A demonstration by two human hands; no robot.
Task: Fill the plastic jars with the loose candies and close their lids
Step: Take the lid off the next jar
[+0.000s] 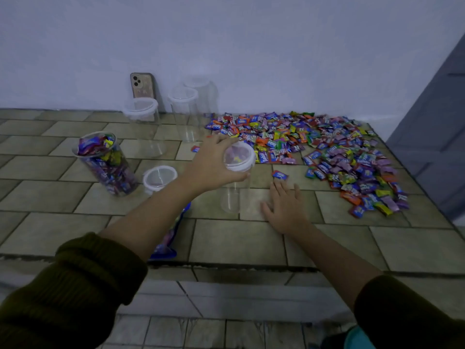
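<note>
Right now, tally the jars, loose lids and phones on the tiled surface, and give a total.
Jars: 5
Loose lids: 1
Phones: 1
Total: 7

Candies (pixel 327 147) and jars (pixel 108 165) on tiled surface (pixel 226 243)

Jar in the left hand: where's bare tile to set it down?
Bare tile: near-left, in front of the filled jar and loose lid; near-right, between the right hand and the candy pile. Crowded: the pile, and the empty jars by the wall.
</note>
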